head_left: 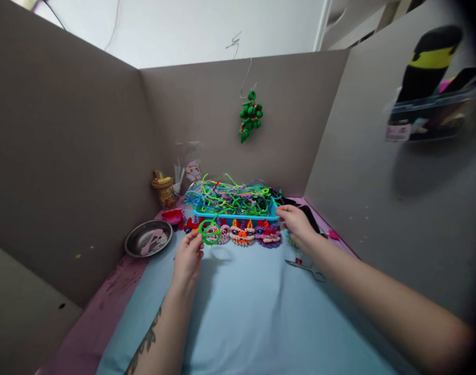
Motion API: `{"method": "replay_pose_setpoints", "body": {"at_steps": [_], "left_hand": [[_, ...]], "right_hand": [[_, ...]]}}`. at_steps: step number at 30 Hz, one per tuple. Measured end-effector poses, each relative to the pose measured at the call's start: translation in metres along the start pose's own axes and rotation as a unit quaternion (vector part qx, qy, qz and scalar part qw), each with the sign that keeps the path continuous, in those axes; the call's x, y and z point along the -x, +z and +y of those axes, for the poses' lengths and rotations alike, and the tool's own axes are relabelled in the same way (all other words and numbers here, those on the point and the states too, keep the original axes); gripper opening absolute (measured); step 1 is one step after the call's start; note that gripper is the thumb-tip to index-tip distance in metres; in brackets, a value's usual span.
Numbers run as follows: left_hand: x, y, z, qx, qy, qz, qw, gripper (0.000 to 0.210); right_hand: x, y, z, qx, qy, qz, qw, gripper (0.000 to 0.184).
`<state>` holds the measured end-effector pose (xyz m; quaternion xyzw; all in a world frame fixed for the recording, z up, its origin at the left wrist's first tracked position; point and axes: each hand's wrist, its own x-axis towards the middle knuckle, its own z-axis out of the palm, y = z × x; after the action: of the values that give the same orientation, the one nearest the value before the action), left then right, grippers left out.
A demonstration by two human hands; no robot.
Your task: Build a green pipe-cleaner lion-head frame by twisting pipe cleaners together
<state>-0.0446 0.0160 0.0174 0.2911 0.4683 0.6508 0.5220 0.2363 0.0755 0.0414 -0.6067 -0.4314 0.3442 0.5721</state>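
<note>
My left hand (190, 252) pinches a bright green cord (210, 232) bent into a round loop with strands crossing inside, held up above the cloth. Behind it stands a blue tray (238, 216) heaped with tangled, many-coloured cords (238, 198). My right hand (296, 221) is at the tray's right end, thumb and fingers closed together. Whether it grips the rim or something small, I cannot make out. Between my hands, several colourful beaded figures (242, 233) with eyes and horns line up before the tray; the green loop partly covers one.
Scissors (305, 268) lie on the light blue cloth (238, 312) below my right forearm. A metal bowl (147, 238) with pink and white pieces stands left, near a red dish (172, 216) and a yellow-brown jar (164, 190). Grey panels surround the table; a green ornament (251, 117) hangs behind.
</note>
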Motion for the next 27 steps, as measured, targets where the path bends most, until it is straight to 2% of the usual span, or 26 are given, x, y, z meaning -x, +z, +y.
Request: {"method": "replay_pose_setpoints", "body": {"at_steps": [3,5,7,9,14,16,18,21,23,25,26,27], "left_hand": [[0.006,0.007,-0.003,0.015,-0.05,0.001,0.999,0.043],[0.008,0.011,-0.008,0.012,-0.079,-0.005,0.997,0.044],[0.01,0.013,-0.011,-0.005,-0.087,-0.022,0.996,0.044],[0.012,0.014,-0.013,-0.02,-0.083,-0.036,0.996,0.045],[0.016,0.014,-0.011,-0.038,-0.115,-0.035,0.992,0.045],[0.019,0.016,-0.01,-0.032,-0.141,-0.042,0.989,0.043],[0.021,0.017,-0.009,-0.018,-0.157,-0.051,0.986,0.039],[0.022,0.017,-0.01,0.002,-0.191,-0.057,0.98,0.04],[0.02,0.015,-0.011,0.021,-0.208,-0.064,0.976,0.042],[0.017,0.01,-0.014,0.048,-0.204,-0.069,0.975,0.043],[0.015,0.007,-0.016,0.053,-0.213,-0.07,0.973,0.044],[0.013,0.003,-0.018,0.054,-0.222,-0.076,0.97,0.044]], "right_hand": [[-0.037,0.008,-0.015,0.057,-0.048,-0.025,0.997,0.011],[-0.058,0.022,-0.022,0.108,-0.108,-0.049,0.987,0.015],[-0.076,0.04,-0.026,0.194,-0.157,-0.068,0.966,0.02],[-0.091,0.061,-0.027,0.3,-0.197,-0.065,0.931,0.02],[-0.117,0.113,-0.026,0.338,-0.227,-0.091,0.909,0.017],[-0.124,0.133,-0.027,0.353,-0.27,-0.121,0.888,0.022],[-0.129,0.151,-0.027,0.382,-0.319,-0.146,0.855,0.028],[-0.129,0.17,-0.025,0.413,-0.329,-0.15,0.836,0.034],[-0.124,0.175,-0.02,0.405,-0.311,-0.217,0.832,0.031],[-0.116,0.171,-0.012,0.395,-0.308,-0.289,0.816,0.026],[-0.112,0.166,-0.008,0.386,-0.306,-0.334,0.804,0.027],[-0.108,0.159,-0.004,0.363,-0.297,-0.432,0.77,0.032]]}}
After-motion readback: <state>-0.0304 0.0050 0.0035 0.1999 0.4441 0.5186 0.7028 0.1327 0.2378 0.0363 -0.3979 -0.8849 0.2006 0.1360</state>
